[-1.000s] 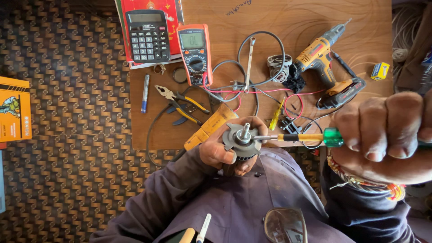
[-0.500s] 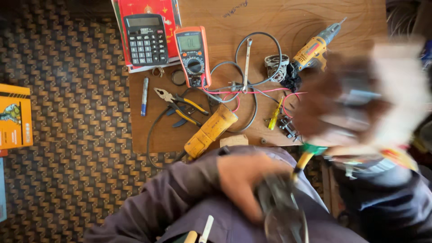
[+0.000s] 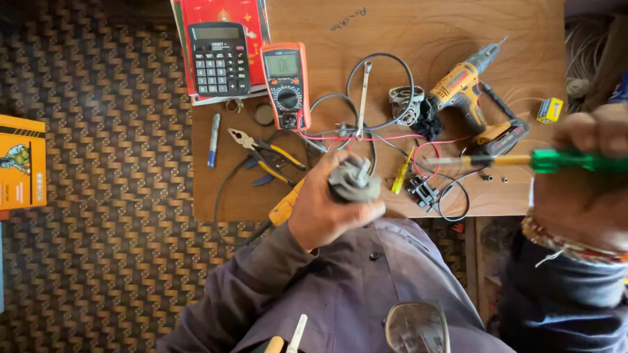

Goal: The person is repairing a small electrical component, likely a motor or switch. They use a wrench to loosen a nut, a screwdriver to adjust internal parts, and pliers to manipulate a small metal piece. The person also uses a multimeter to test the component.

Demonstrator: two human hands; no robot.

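Since half a second ago, the left hand [image 3: 324, 212] has risen from the lap to the near edge of the wooden work table [image 3: 458, 26], and the right hand [image 3: 589, 176] has drawn out to the right side of the view, its motion blur gone. Left hand is closed around a small grey round metal motor [image 3: 353, 182] with a short shaft pointing up; the motor sits over the table edge, just beside a yellow-handled tester screwdriver [image 3: 400, 176] lying on the wood. Right hand is clenched on a green-handled screwdriver with a yellow collar [image 3: 517, 159], held level, blade pointing left toward the motor but well apart from it. On the table: an orange digital multimeter [image 3: 286, 85] with red leads, a black calculator [image 3: 218, 59] resting on a red book [image 3: 226, 16], blue-and-yellow-handled pliers [image 3: 261, 153], a blue marker pen [image 3: 213, 139], a yellow cordless drill [image 3: 471, 98], a steel spanner [image 3: 364, 98]. A patterned brown carpet [image 3: 98, 229] lies left.
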